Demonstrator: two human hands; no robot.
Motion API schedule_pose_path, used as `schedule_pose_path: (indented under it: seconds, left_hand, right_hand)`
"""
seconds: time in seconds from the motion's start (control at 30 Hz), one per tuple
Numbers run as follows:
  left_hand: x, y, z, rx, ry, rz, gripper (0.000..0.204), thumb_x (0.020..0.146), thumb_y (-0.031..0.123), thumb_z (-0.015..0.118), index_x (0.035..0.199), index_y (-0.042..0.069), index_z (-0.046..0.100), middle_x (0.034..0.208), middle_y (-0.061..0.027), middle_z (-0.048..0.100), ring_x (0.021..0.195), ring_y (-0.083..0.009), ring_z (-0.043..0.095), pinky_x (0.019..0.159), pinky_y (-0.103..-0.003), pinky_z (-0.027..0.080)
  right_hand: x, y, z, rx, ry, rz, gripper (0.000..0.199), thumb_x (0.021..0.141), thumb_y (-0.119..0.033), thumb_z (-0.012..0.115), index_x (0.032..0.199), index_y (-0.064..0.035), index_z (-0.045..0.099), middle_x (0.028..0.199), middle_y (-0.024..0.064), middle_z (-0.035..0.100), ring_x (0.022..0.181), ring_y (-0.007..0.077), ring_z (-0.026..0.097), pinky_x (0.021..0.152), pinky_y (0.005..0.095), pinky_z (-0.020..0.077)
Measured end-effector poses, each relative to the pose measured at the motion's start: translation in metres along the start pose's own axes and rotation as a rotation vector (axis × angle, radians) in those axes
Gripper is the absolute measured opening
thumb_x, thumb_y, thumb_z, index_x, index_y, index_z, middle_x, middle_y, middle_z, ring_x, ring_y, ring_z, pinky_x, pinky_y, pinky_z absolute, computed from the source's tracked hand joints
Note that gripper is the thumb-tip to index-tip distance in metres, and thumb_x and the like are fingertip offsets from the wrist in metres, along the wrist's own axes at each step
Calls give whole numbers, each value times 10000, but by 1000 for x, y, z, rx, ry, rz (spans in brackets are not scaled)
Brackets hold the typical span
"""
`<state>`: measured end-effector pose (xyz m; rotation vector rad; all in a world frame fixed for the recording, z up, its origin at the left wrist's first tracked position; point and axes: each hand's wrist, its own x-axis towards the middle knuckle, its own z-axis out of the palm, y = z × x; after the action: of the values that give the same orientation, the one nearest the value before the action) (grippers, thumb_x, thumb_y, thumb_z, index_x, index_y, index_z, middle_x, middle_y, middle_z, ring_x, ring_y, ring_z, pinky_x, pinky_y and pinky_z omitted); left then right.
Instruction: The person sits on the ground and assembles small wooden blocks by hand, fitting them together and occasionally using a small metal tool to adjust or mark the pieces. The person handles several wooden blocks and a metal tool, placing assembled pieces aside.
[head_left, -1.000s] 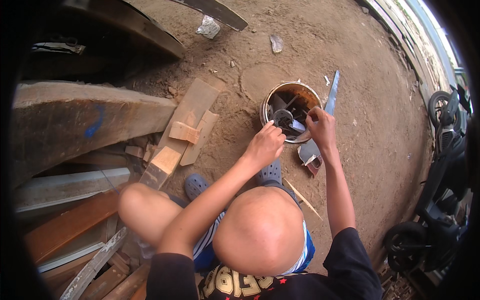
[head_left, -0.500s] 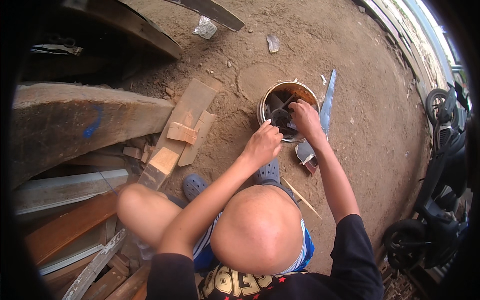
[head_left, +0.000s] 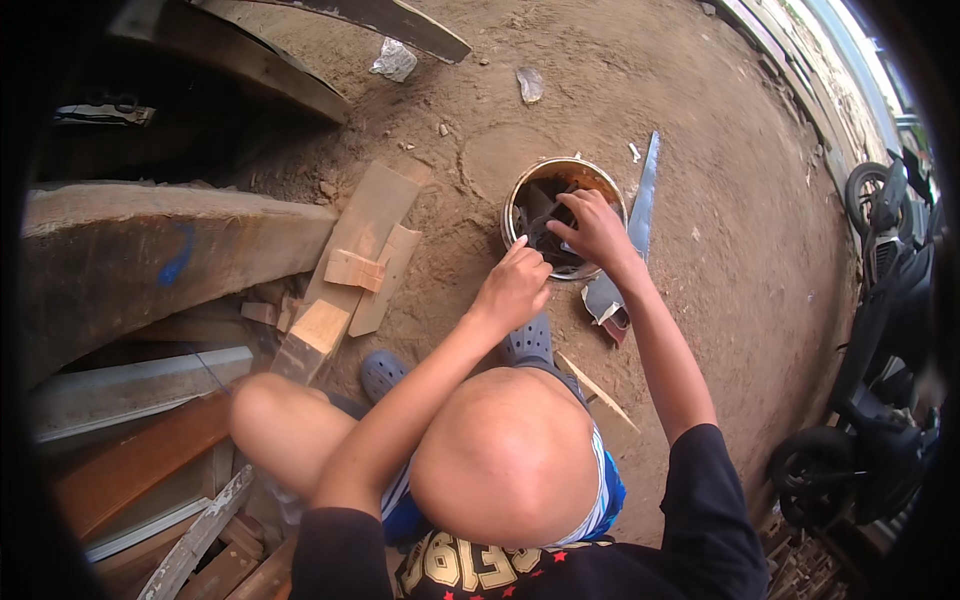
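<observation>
A round metal-rimmed bucket [head_left: 509,208] stands on the dirt in front of me. Its rusty inner wall shows, and dark items lie inside, too jumbled to tell apart. My left hand [head_left: 514,287] is closed at the bucket's near left rim, its fingers curled over the edge. Over the opening, my right hand [head_left: 598,232] reaches in from the right, thumb and forefinger apart with nothing visible between them. Just right of the bucket lies a long handsaw blade [head_left: 645,200]. Dark sandpaper-like scraps [head_left: 605,303] rest beside the bucket's near right side.
Left of the bucket lie flat boards [head_left: 375,225] with a small wood block [head_left: 354,270] on them. A thick timber beam [head_left: 150,240] and stacked planks [head_left: 140,450] fill the left. A thin wood sliver [head_left: 598,392] lies by my shoe. A motorbike [head_left: 870,400] stands far right.
My right hand has shifted slightly over the bucket, and its thumb and forefinger have spread apart. My left hand stays at the rim. The whole view has moved a little.
</observation>
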<state>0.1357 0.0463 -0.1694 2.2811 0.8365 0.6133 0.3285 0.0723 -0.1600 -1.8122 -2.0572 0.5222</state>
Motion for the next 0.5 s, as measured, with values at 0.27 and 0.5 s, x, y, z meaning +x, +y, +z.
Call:
schedule_pose_path:
  seconds: [0.27, 0.5]
  left_hand:
    - [-4, -6, -7, 29, -131, 12, 296, 751, 91, 699, 1021, -21, 650, 1034, -173, 638, 1124, -318, 572, 1103, -469, 359]
    - [-4, -3, -12, -10, -139, -4, 350, 753, 89, 701, 1079, -22, 645, 1104, -169, 642, 1195, -315, 547, 1115, -465, 350]
  right_hand:
    - [-23, -4, 17, 37, -198, -232, 65, 682, -83, 650, 739, -68, 624, 791, 83, 628, 840, 293, 590, 777, 408, 455]
    - [-34, -2, -25, 9, -166, 88, 238, 775, -196, 715, 905, 1, 686, 856, 169, 655, 898, 337, 614, 799, 410, 489]
